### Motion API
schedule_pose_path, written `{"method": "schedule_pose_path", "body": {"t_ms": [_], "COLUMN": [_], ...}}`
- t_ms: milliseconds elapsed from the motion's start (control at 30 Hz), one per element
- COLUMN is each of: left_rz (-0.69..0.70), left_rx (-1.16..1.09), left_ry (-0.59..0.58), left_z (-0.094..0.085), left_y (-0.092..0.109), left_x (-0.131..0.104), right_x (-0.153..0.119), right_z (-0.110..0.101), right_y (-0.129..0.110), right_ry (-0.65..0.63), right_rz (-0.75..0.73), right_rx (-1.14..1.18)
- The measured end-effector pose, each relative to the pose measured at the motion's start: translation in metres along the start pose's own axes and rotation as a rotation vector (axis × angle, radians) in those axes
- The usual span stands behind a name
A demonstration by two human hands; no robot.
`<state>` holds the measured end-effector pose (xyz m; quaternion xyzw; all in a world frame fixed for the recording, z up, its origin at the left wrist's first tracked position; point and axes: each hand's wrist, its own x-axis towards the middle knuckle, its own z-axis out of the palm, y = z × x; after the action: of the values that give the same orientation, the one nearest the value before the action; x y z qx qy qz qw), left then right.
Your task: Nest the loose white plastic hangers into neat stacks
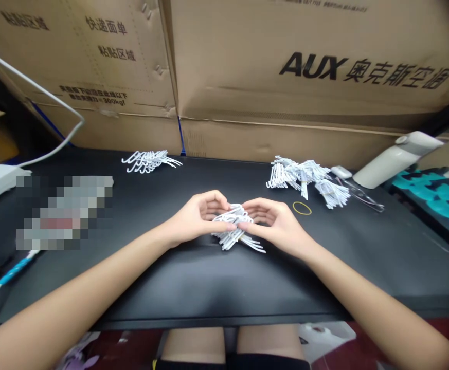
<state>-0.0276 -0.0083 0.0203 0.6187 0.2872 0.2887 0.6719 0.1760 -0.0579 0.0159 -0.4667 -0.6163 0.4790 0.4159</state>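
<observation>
Between my two hands, at the middle of the black table, is a bundle of white hooks (232,234). My left hand (199,218) grips it from the left, thumb in front and fingers curled behind. From the right, my right hand (272,223) pinches the same bundle in the same way. Thin stems stick out toward the lower right, and a bit of yellow band shows among them. A yellow rubber band (302,208) lies on the table to the right of my right hand.
Loose white hooks (149,160) lie at the back left. Several bundles of white hooks (301,174) are at the back right, near glasses (363,196) and a pale bottle (394,159). A blurred-out phone (70,205) with a cable lies left. Cardboard boxes (317,31) stand behind.
</observation>
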Motion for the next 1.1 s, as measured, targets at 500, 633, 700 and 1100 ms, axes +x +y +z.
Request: {"method": "schedule_pose_path", "body": {"t_ms": [500,633,700,1100], "left_rz": [0.0,-0.001,-0.004,0.013], "left_rx": [0.039,0.046,0.051,0.166], "left_ry": [-0.017,-0.012,-0.007,-0.007], "left_z": [-0.0043,-0.0043,-0.0045,-0.0025], "left_y": [-0.0044,-0.0052,-0.0052,-0.0071], "left_x": [0.0011,0.0017,0.0018,0.0007], "right_x": [-0.0004,-0.0006,-0.0004,0.0011], "right_z": [0.0019,0.001,-0.0001,-0.0005], "right_y": [0.0051,0.0027,0.0015,-0.0006], "right_ry": [0.011,0.002,0.004,-0.245], "right_rz": [-0.076,-0.067,-0.055,0.099], "right_rx": [-0.143,-0.159,-0.163,-0.046]}}
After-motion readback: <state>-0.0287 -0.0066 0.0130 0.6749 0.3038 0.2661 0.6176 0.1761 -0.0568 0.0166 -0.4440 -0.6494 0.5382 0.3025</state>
